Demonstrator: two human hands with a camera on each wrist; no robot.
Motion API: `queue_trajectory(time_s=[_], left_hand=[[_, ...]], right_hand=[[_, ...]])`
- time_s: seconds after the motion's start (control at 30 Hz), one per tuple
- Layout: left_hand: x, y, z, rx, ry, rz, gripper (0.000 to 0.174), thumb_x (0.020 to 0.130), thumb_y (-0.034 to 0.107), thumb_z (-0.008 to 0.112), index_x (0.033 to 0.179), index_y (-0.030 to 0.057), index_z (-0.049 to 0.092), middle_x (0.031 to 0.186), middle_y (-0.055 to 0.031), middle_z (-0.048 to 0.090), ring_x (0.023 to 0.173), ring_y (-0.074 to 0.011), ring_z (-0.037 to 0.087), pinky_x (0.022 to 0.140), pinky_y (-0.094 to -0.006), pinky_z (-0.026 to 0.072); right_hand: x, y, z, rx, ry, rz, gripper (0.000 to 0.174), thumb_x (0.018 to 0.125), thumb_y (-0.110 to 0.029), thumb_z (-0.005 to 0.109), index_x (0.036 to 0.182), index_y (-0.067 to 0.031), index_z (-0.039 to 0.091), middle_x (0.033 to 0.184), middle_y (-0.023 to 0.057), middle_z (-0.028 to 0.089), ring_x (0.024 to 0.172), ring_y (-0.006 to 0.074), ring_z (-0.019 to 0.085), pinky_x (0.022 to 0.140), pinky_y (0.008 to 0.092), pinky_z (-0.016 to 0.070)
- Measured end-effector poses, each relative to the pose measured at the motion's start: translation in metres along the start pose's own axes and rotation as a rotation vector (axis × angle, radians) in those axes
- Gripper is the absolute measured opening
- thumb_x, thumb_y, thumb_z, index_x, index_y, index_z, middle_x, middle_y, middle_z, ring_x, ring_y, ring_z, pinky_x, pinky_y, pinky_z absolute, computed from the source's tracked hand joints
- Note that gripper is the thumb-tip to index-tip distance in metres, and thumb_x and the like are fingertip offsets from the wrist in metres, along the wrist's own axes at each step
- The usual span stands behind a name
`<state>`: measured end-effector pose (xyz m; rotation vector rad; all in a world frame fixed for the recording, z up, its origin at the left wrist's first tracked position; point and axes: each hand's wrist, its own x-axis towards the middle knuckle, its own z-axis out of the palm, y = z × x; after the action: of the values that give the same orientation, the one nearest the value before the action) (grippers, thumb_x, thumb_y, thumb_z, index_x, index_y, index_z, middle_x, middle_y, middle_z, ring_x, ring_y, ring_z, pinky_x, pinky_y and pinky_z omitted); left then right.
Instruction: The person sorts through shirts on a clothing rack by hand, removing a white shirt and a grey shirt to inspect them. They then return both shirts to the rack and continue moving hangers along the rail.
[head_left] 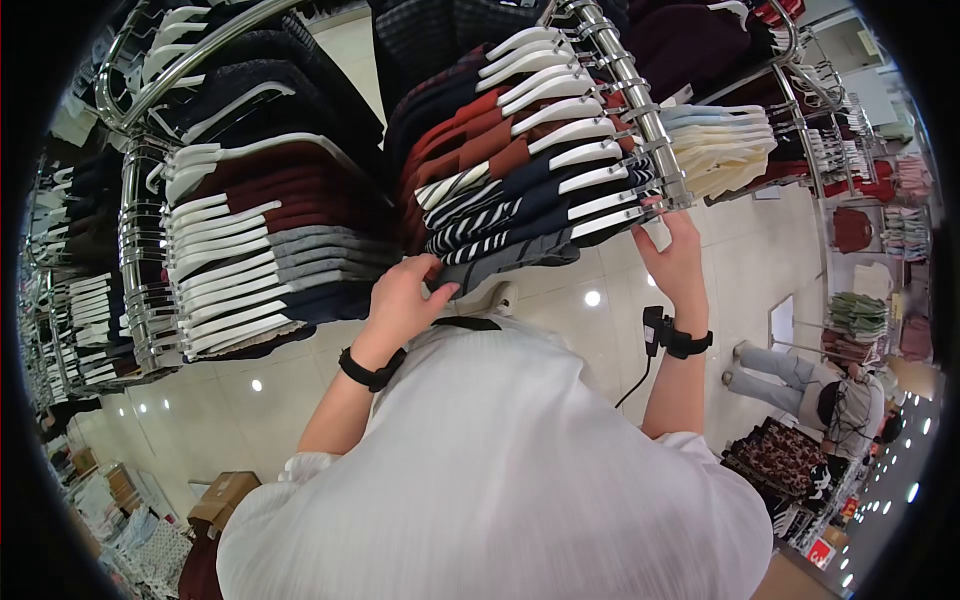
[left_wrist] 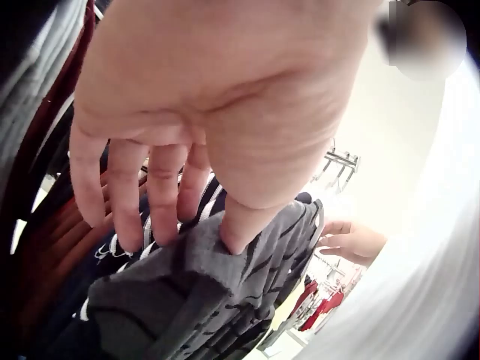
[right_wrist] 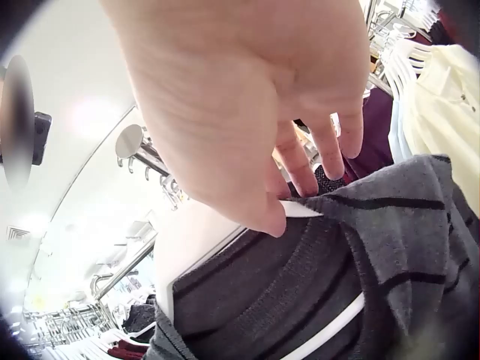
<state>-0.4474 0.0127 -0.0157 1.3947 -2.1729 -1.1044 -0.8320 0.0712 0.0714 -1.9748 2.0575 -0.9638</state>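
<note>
A grey garment with dark stripes (head_left: 515, 258) hangs on a white hanger (head_left: 605, 222) at the near end of a packed rail. My left hand (head_left: 400, 300) holds its shoulder edge, thumb on the near grey cloth (left_wrist: 277, 262) and fingers over the far side. At the hanger's hook end is my right hand (head_left: 672, 260). In the right wrist view, this hand (right_wrist: 247, 112) has its thumb over the white hanger (right_wrist: 199, 244) beside the neckline, the fingers behind. Navy and white striped garments (head_left: 480, 225) hang just behind the grey one.
The chrome rail (head_left: 635, 95) ends beside my right hand. Maroon and grey garments (head_left: 320, 250) hang on another rail at left, cream ones (head_left: 725, 150) at right. A person in light trousers (head_left: 775, 375) stands at right; a cardboard box (head_left: 222, 498) sits lower left.
</note>
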Motion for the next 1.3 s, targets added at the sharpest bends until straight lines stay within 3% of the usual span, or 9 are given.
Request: queue_trajectory(time_s=[0.1,0.23,0.33,0.4,0.73,1.03,1.17,1.23,1.3], left_hand=[[0.001,-0.008,0.001,-0.003,0.027,0.103,0.039,0.085,0.029,0.083,0.109,0.0004,0.072,0.106,-0.0179,0.072,0.097,-0.0386,0.070,0.083,-0.0450,0.0563],[0.003,-0.014,0.002,-0.003,-0.004,0.176,0.041,0.085,0.030,0.083,0.111,-0.0005,0.072,0.106,-0.0187,0.072,0.099,-0.0402,0.069,0.084,-0.0458,0.0559],[0.005,-0.018,0.007,-0.026,-0.015,0.186,0.036,0.089,0.026,0.079,0.110,-0.0021,0.071,0.107,-0.0194,0.071,0.100,-0.0415,0.068,0.084,-0.0472,0.0552],[0.008,-0.023,0.010,-0.004,-0.012,0.168,0.026,0.093,0.020,0.073,0.110,-0.0002,0.071,0.103,-0.0207,0.071,0.098,-0.0429,0.067,0.081,-0.0490,0.0543],[0.021,-0.049,0.010,-0.126,-0.069,-0.014,0.020,0.092,0.011,0.072,0.109,0.0009,0.072,0.096,-0.0244,0.073,0.092,-0.0462,0.069,0.078,-0.0500,0.0546],[0.011,-0.068,0.021,-0.044,-0.095,-0.012,0.026,0.085,0.009,0.076,0.106,-0.0054,0.072,0.094,-0.0289,0.071,0.092,-0.0480,0.069,0.077,-0.0490,0.0555],[0.002,-0.070,0.030,-0.051,0.027,0.051,0.022,0.088,0.009,0.076,0.104,-0.0048,0.072,0.077,-0.0222,0.070,0.067,-0.0346,0.069,0.064,-0.0398,0.0522],[-0.002,-0.054,0.027,-0.059,0.000,-0.065,0.020,0.089,0.010,0.073,0.103,-0.0038,0.071,0.087,-0.0256,0.073,0.082,-0.0439,0.072,0.071,-0.0452,0.0559],[-0.005,-0.038,0.027,-0.070,0.015,-0.102,0.020,0.090,0.011,0.072,0.103,-0.0035,0.071,0.088,-0.0248,0.073,0.083,-0.0431,0.073,0.072,-0.0445,0.0558]], right_hand=[[-0.004,0.002,0.003,0.008,-0.024,0.020,0.038,0.084,0.000,0.080,0.120,-0.0021,0.069,0.121,0.0160,0.072,0.113,0.0348,0.069,0.097,0.0394,0.0530],[-0.003,-0.005,0.006,0.018,0.003,-0.003,0.036,0.084,0.000,0.080,0.118,-0.0018,0.070,0.121,0.0151,0.072,0.111,0.0347,0.069,0.097,0.0393,0.0530],[-0.002,-0.011,0.007,0.022,0.007,0.008,0.034,0.086,-0.001,0.081,0.118,-0.0018,0.069,0.119,0.0145,0.072,0.108,0.0334,0.069,0.095,0.0387,0.0531],[-0.002,-0.012,0.010,0.065,0.056,-0.024,0.030,0.086,-0.004,0.081,0.112,-0.0002,0.066,0.102,0.0174,0.067,0.093,0.0376,0.066,0.082,0.0398,0.0534],[-0.015,0.001,0.018,0.114,0.037,0.139,0.027,0.090,-0.001,0.078,0.114,0.0004,0.065,0.098,0.0178,0.068,0.088,0.0352,0.064,0.080,0.0386,0.0531],[-0.019,0.004,0.019,0.069,0.030,0.064,0.026,0.084,-0.003,0.081,0.106,0.0011,0.069,0.106,0.0176,0.069,0.105,0.0394,0.063,0.091,0.0425,0.0520],[-0.019,0.001,0.012,0.077,0.031,-0.003,0.026,0.086,-0.005,0.080,0.109,0.0006,0.069,0.109,0.0166,0.069,0.105,0.0384,0.064,0.091,0.0425,0.0521],[-0.021,-0.003,0.010,0.168,0.096,-0.028,0.028,0.088,-0.007,0.080,0.113,-0.0005,0.069,0.112,0.0159,0.069,0.105,0.0367,0.065,0.091,0.0424,0.0524],[-0.023,-0.005,0.002,0.195,0.055,0.009,0.032,0.089,-0.009,0.080,0.118,-0.0013,0.069,0.116,0.0150,0.070,0.108,0.0347,0.065,0.094,0.0416,0.0530]])
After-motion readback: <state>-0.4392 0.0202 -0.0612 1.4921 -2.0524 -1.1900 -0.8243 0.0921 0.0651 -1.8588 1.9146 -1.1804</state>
